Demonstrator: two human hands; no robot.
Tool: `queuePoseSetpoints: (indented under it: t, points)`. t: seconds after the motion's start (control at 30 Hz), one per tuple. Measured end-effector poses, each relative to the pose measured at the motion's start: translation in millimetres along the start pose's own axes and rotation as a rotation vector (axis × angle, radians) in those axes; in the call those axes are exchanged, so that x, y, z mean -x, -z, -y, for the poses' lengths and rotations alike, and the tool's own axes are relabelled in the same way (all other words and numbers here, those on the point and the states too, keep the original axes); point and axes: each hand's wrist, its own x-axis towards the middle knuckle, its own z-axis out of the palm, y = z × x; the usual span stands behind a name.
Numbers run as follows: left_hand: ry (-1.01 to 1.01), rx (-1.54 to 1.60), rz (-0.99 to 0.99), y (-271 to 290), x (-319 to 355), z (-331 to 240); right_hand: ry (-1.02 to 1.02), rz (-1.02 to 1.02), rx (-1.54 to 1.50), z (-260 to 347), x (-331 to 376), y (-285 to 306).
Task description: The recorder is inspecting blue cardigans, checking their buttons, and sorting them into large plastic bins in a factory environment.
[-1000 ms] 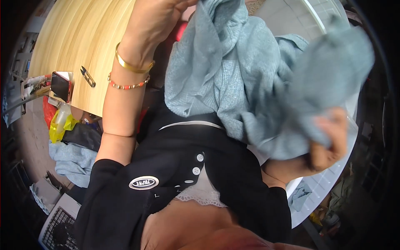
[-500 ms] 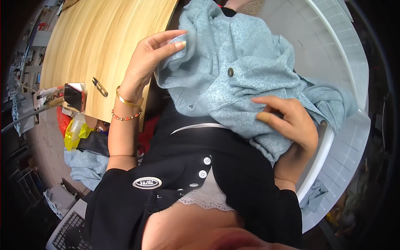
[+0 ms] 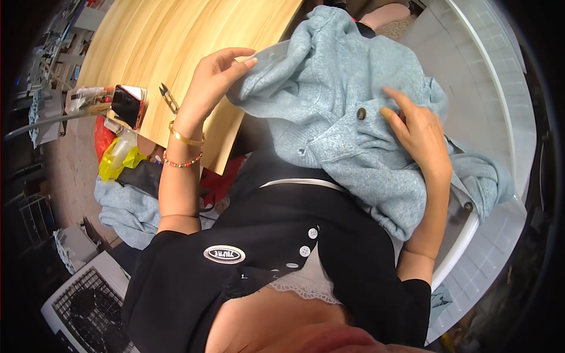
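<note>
A light blue knitted cardigan (image 3: 353,138) lies bunched over my lap and the rim of a white tub, with a dark button (image 3: 361,113) and a small buttonhole showing. At its left edge, my left hand (image 3: 215,79) pinches a fold between thumb and fingers, pulling the cloth out into a flap. My right hand (image 3: 419,132) is over the right part of the cardigan, just beside the button. Its index finger and thumb are apart, and nothing shows gripped between them. The other fingers are partly hidden.
A wooden table (image 3: 176,41) at the left bears thread snips (image 3: 169,98) and a phone (image 3: 128,106). The large white tub (image 3: 488,76) curves along my right. Below the table are a yellow plastic bag (image 3: 120,157) and more blue knitwear (image 3: 126,206). A fan (image 3: 94,303) stands lower left.
The view has shifted, so most things sit further right. My right hand has moved away from me across the cardigan, up beside the button. My left hand still holds the edge, now stretched wider.
</note>
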Motion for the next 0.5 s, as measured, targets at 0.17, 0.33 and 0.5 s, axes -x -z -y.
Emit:
queuePoseSetpoints:
  t: [0.17,0.33,0.5]
  points:
    - [0.142,-0.229,0.157,6.7,-18.4,10.9,-0.156,0.034,-0.015,-1.7,6.6,-4.2]
    - [0.026,-0.751,0.153,7.6,-40.0,18.2,-0.090,-0.031,-0.024,-5.0,14.9,-8.1]
    - [-0.097,-0.176,0.026,-1.8,-39.7,30.6,-0.116,-0.339,-0.678,-10.2,32.1,-5.4]
